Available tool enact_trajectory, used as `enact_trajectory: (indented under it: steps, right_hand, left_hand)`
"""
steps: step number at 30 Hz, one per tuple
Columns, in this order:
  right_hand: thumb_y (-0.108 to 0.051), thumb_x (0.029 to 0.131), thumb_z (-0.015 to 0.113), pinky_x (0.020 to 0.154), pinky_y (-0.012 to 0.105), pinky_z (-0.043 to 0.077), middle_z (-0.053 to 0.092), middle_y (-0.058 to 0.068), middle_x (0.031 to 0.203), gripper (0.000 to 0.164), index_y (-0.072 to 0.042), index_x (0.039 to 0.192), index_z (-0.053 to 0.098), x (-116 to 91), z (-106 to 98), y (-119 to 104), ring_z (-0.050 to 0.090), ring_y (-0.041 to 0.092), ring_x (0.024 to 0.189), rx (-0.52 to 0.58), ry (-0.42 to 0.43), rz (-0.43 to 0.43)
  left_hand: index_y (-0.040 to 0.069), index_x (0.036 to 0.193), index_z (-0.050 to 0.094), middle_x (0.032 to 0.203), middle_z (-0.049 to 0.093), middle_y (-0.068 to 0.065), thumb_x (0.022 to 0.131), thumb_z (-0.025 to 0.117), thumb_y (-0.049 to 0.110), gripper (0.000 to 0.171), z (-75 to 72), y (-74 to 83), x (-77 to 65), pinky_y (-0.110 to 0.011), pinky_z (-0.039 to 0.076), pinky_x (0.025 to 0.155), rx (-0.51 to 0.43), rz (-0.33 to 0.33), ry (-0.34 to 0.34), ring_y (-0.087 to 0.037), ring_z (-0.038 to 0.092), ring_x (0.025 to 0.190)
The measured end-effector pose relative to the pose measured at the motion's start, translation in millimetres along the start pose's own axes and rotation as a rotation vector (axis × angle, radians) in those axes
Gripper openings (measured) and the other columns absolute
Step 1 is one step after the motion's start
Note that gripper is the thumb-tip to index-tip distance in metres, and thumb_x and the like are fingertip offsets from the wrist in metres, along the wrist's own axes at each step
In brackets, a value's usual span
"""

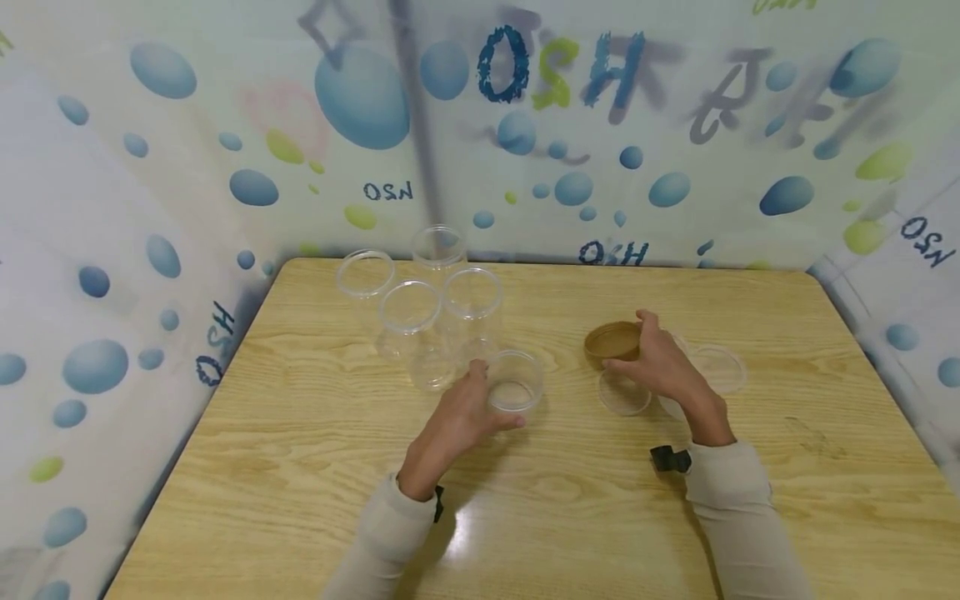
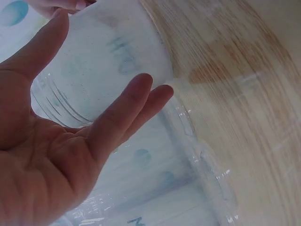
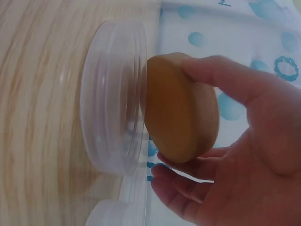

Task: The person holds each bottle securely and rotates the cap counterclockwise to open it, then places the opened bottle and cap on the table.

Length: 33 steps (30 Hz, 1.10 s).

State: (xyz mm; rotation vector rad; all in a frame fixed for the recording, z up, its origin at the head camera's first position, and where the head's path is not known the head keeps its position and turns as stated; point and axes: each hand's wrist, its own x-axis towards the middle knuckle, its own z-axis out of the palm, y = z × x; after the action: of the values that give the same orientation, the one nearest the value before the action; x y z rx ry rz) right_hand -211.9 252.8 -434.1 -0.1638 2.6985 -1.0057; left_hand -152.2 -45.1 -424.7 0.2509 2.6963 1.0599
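My left hand (image 1: 461, 408) is beside a clear plastic jar (image 1: 525, 392) standing upright on the table, thumb on one side and fingers on the other. In the left wrist view those fingers (image 2: 120, 113) look fairly straight along the jar's wall; whether they press on it I cannot tell. My right hand (image 1: 663, 362) grips a small brown bowl-like piece (image 1: 611, 343) by its side, thumb and fingers around it. The right wrist view shows the brown piece (image 3: 171, 108) just above a round clear lid (image 3: 110, 99).
Several clear open jars (image 1: 411, 321) stand grouped at the back left of the table (image 1: 570, 517). More clear round lids (image 1: 718, 369) lie to the right, partly hidden under my right hand. A patterned wall sheet (image 1: 517, 183) rises along the table's back edge.
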Motion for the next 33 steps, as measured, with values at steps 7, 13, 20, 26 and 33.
enact_trajectory:
  steps: [7,13,20,26,33]
  right_hand:
    - [-0.032,0.091,0.071,0.1,0.064,0.038,0.031,0.04,0.147,0.101,0.012,0.153,0.005,6.4,1.4,-3.3,0.032,0.057,0.132,-0.073,-0.017,0.009]
    - [-0.03,0.088,0.074,0.101,0.065,0.035,0.035,0.041,0.144,0.097,0.016,0.15,0.014,10.1,4.4,-5.2,0.03,0.059,0.13,-0.156,-0.007,0.019]
    - [-0.036,0.087,0.075,0.1,0.064,0.037,0.035,0.041,0.145,0.1,0.015,0.15,0.017,15.5,9.6,-5.6,0.031,0.057,0.129,-0.222,-0.011,0.043]
    - [-0.04,0.087,0.074,0.097,0.063,0.039,0.037,0.041,0.143,0.099,0.014,0.15,0.019,18.4,11.7,-7.5,0.034,0.056,0.126,-0.244,-0.001,0.06]
    - [-0.044,0.087,0.073,0.101,0.067,0.034,0.035,0.04,0.144,0.1,0.012,0.15,0.02,21.1,14.5,-10.4,0.03,0.058,0.129,-0.287,0.013,0.08]
  left_hand:
    - [-0.007,0.133,0.032,0.107,0.065,-0.03,0.073,0.09,0.026,0.091,3.6,-1.2,1.5,-0.043,0.053,0.074,-0.018,-0.027,0.014,-0.034,0.066,0.091]
    - [-0.007,0.126,0.035,0.098,0.065,-0.026,0.072,0.09,0.026,0.084,5.8,-2.3,2.0,-0.041,0.052,0.068,-0.005,-0.008,0.021,-0.03,0.064,0.081]
    - [-0.006,0.122,0.036,0.095,0.065,-0.024,0.073,0.09,0.026,0.08,5.8,-1.8,1.3,-0.04,0.051,0.066,-0.004,-0.008,0.02,-0.027,0.062,0.078]
    - [-0.005,0.123,0.035,0.095,0.064,-0.025,0.073,0.09,0.025,0.08,4.8,-1.8,1.5,-0.039,0.049,0.064,-0.022,-0.018,0.014,-0.026,0.06,0.076]
    - [-0.008,0.132,0.032,0.104,0.064,-0.029,0.072,0.09,0.025,0.089,1.4,-0.9,-3.1,-0.041,0.052,0.067,-0.026,-0.045,0.015,-0.03,0.064,0.082]
